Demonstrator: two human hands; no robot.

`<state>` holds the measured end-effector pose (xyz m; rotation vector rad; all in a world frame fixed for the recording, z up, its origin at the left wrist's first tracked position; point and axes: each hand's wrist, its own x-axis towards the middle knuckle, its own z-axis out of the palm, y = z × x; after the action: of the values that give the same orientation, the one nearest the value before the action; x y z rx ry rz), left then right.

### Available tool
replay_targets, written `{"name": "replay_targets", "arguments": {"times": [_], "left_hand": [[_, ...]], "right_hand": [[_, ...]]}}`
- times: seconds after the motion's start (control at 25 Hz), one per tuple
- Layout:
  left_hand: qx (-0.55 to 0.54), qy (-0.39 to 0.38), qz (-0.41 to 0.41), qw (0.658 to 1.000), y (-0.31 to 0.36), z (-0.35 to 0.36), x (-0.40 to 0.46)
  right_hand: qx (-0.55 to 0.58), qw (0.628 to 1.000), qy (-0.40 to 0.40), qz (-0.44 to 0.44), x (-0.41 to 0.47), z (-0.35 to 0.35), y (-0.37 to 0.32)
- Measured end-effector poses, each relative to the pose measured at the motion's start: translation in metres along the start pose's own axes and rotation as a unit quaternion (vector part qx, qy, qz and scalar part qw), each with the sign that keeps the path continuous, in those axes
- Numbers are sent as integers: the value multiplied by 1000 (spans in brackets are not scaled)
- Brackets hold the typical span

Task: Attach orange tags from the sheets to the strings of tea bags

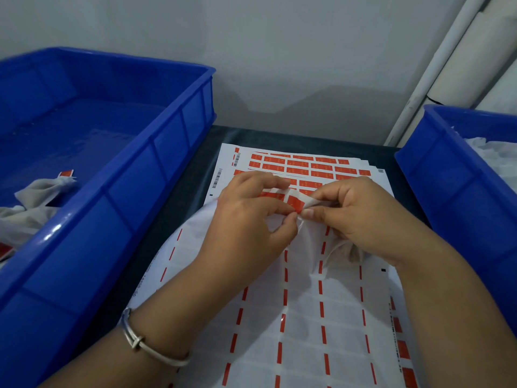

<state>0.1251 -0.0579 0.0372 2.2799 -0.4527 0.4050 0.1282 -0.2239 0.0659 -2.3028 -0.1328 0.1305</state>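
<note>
Dark tabletop under our sticker sheet (302,317), blue bins either side; above the sheet, our left hand (246,219) and right hand (361,217) pinch one orange tag (295,202) around a tea bag (345,252) string; a crooked fold could miss it

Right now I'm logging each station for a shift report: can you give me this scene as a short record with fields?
left hand: left hand pinches orange tag
right hand: right hand pinches the same tag, tea bag under its palm
sheet: tag sheet on the table, near rows peeled, far rows full
left bin: left blue bin holds tagged tea bags
right bin: right blue bin holds white bags
</note>
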Motion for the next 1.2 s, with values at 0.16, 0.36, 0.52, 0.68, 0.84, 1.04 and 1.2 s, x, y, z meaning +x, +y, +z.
{"name": "replay_targets", "arguments": {"times": [0.16,0.36,0.52,0.68,0.84,1.04,1.2], "left_hand": [[0,3,-9,1000,-1,2,-1],[-5,42,-31,999,-1,2,-1],[-28,65,-71,995,-2,-1,5],[-132,65,-144,979,-6,-8,12],[-383,82,-279,877,-3,-14,19],[-426,76,-309,847,-5,-17,26],[-416,60,-327,846,-5,-17,27]], "right_hand": [[10,1000,11,7,1,1,-2],[42,999,15,27,1,2,1],[74,995,27,63,5,3,7],[98,991,25,90,8,5,13],[95,991,33,90,11,8,16],[-1,999,42,29,15,4,18],[-12,1000,6,14,9,1,13]]}}
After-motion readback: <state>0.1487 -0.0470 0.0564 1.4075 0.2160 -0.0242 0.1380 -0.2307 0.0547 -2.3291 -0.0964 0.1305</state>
